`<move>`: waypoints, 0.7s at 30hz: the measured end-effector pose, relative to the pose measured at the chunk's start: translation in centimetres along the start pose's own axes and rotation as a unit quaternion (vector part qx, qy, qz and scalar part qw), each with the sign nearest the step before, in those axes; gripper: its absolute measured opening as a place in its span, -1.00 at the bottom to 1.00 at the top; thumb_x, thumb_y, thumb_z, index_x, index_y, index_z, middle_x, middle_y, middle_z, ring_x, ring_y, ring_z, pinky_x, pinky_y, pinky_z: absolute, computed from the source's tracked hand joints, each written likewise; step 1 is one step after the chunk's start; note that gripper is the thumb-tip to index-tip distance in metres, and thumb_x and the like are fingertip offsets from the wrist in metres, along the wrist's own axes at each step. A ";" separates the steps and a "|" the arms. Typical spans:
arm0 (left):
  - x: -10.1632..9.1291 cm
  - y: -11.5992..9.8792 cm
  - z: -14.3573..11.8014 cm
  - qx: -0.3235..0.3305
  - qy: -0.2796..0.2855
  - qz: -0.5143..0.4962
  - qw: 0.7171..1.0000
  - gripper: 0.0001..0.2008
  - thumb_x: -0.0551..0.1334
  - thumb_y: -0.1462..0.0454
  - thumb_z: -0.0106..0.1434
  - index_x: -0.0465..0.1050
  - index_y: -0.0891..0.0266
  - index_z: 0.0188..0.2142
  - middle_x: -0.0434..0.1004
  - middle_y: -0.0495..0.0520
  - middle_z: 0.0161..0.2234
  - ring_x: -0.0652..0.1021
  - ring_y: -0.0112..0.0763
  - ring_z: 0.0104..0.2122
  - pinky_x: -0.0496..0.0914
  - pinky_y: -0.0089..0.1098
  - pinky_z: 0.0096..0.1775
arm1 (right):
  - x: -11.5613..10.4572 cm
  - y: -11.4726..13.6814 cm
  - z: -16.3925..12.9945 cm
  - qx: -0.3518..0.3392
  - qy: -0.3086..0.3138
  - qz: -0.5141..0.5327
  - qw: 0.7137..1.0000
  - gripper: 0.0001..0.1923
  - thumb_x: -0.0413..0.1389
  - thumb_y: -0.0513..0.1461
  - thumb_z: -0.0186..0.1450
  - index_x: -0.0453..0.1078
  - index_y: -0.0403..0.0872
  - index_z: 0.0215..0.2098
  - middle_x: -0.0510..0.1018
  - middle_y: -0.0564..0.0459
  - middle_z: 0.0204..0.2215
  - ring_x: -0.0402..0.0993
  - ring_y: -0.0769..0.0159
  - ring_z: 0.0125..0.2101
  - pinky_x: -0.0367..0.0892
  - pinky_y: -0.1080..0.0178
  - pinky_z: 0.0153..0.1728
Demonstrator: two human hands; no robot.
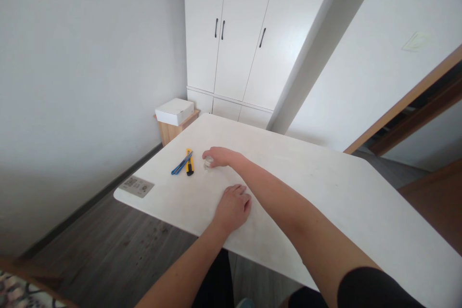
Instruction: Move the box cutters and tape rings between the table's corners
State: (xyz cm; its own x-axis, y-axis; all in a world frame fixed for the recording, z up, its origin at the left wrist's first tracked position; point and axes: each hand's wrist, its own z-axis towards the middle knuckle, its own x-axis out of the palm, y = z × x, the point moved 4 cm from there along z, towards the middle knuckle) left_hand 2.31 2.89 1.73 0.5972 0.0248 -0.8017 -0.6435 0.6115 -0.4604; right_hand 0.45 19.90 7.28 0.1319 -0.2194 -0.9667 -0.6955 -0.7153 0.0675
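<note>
a single head-worn camera looks forward and down from above the near edge of the desk (pixel 325 187), close over both forearms, facing a white wardrobe (pixel 231 33) across the room; no second view exists.

home room | white wardrobe (pixel 231 33) | white table (pixel 325 187) | wood floor (pixel 119 240)
</note>
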 end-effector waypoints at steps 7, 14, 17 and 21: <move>0.1 0.2 0.1 0.008 -0.002 0.000 1.000 -0.81 0.14 0.30 0.33 0.54 0.20 -0.32 0.57 0.15 -0.19 0.50 -0.18 -0.03 0.33 -0.10 0.08 | 0.6 1.3 -0.2 0.022 0.028 -0.026 0.999 -0.46 0.23 -0.14 0.26 0.33 0.10 0.20 0.45 -0.09 0.11 0.48 0.05 0.00 0.38 0.19 -0.18; -0.1 0.0 0.2 0.007 -0.007 -0.011 1.000 -0.83 0.15 0.31 0.30 0.53 0.20 -0.34 0.56 0.13 -0.22 0.51 -0.19 -0.09 0.36 -0.12 0.02 | 1.0 1.9 -0.5 0.031 0.024 -0.036 0.999 -0.33 0.26 -0.10 0.23 0.22 0.17 0.27 0.41 -0.06 0.14 0.49 0.07 0.00 0.39 0.22 -0.23; 0.0 0.1 0.2 0.003 -0.011 -0.006 1.000 -0.83 0.15 0.31 0.30 0.53 0.20 -0.33 0.56 0.13 -0.26 0.52 -0.17 -0.11 0.37 -0.11 0.00 | 1.2 2.3 -0.5 0.033 0.027 -0.050 0.998 -0.44 0.22 -0.12 0.27 0.26 0.16 0.22 0.43 -0.06 0.11 0.48 0.07 0.00 0.40 0.22 -0.23; 0.2 0.3 0.2 0.003 -0.020 -0.005 1.000 -0.83 0.16 0.29 0.29 0.54 0.20 -0.29 0.58 0.14 -0.26 0.53 -0.16 -0.13 0.37 -0.09 0.01 | 1.4 2.7 -0.5 0.035 0.026 -0.061 0.997 -0.54 0.15 -0.20 0.30 0.31 0.14 0.17 0.44 -0.06 0.09 0.50 0.08 -0.02 0.41 0.20 -0.25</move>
State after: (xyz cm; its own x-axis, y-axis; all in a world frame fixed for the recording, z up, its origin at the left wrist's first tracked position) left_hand 2.32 3.18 1.52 0.6222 0.0507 -0.7812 -0.6348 0.6167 -0.4655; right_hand -0.86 17.36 6.20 0.2539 -0.1699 -0.9522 -0.7199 -0.6906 -0.0687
